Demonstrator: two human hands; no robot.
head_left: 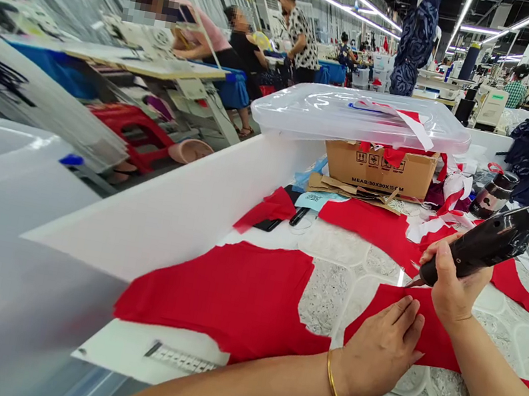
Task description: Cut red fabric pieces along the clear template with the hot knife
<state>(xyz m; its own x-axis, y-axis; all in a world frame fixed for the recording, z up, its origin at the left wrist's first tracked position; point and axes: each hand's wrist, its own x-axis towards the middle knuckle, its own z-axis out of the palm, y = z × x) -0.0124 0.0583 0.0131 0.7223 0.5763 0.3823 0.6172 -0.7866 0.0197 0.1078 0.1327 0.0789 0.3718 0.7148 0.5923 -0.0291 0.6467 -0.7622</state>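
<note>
1 surface: white, red knit pieces spread flat, as I see it from here.
Carton: I read "MEAS: 30X30X15 CM" on its side.
Red panel: lying flat at right of surface, within reach of both hands.
R hand: grip closed round electric shears, blade tip at panel's top edge.
L hand: grip open, fingers flat on panel, nothing held, pinning it so cloth can't shift.
</note>
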